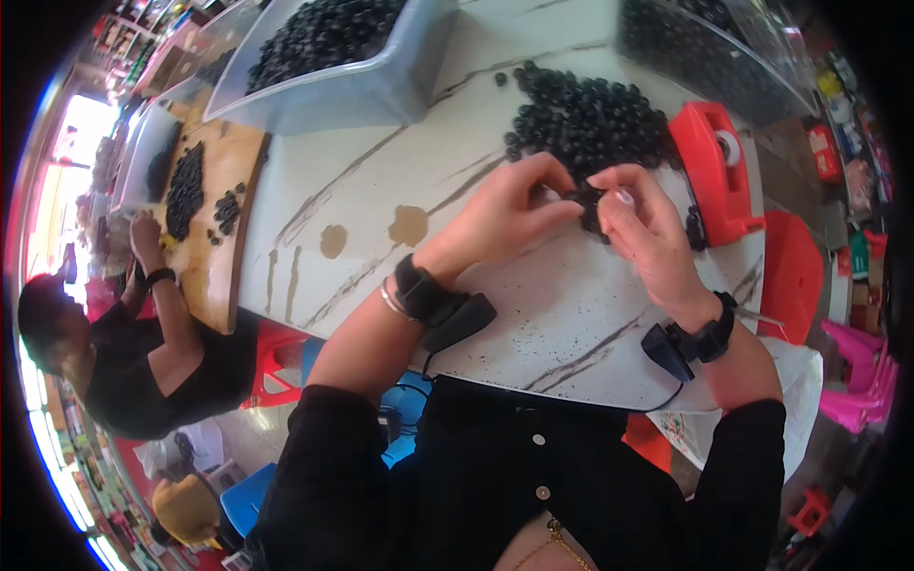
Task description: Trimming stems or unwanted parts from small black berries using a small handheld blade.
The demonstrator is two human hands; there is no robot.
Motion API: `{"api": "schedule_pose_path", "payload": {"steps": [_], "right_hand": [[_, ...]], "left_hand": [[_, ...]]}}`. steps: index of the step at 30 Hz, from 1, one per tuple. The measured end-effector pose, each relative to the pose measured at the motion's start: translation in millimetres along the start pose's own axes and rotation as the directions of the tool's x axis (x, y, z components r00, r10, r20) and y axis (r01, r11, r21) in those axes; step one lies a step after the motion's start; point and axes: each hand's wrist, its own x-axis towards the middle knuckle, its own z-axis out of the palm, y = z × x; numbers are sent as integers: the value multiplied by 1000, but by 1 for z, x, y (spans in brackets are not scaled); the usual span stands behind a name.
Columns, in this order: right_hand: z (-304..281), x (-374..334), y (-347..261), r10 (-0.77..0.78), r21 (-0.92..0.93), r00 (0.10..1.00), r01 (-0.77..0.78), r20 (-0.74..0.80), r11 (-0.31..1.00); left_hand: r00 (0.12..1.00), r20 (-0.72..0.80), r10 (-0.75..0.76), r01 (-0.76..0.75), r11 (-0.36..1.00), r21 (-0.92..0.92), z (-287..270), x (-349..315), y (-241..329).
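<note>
Over the marble-patterned table, my left hand and my right hand meet at their fingertips. Thumb and fingers of each are bent together in a pinch. A small black part shows between the two sets of fingertips; its exact shape is partly hidden by them. Just beyond my hands spreads a loose pile of small round black parts, shiny and much alike. To the right of my right hand stands a red tape dispenser, with a few black parts beside its base.
A translucent bin full of black parts stands at the back left, a clear bin at the back right. Brown spots and dark crumbs mark the table. At left a person works at a wooden board.
</note>
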Motion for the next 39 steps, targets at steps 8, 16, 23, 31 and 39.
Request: {"api": "schedule_pose_path", "payload": {"steps": [8, 16, 23, 31, 39], "right_hand": [[2, -4, 0, 90, 48, 996, -89, -27, 995], [1, -2, 10, 38, 66, 998, -42, 52, 997], [-3, -6, 15, -10, 103, 1000, 8, 19, 995], [1, -5, 8, -26, -19, 998, 25, -63, 999], [5, 3, -8, -104, -140, 993, 95, -58, 986]], "left_hand": [[966, 36, 258, -185, 779, -599, 10, 1, -3], [961, 96, 260, -96, 638, -764, 13, -1, -10], [962, 134, 237, -22, 559, -829, 19, -5, -9], [967, 175, 185, 34, 587, -809, 16, -1, -3], [985, 137, 101, 56, 572, -819, 6, -1, -8]]}}
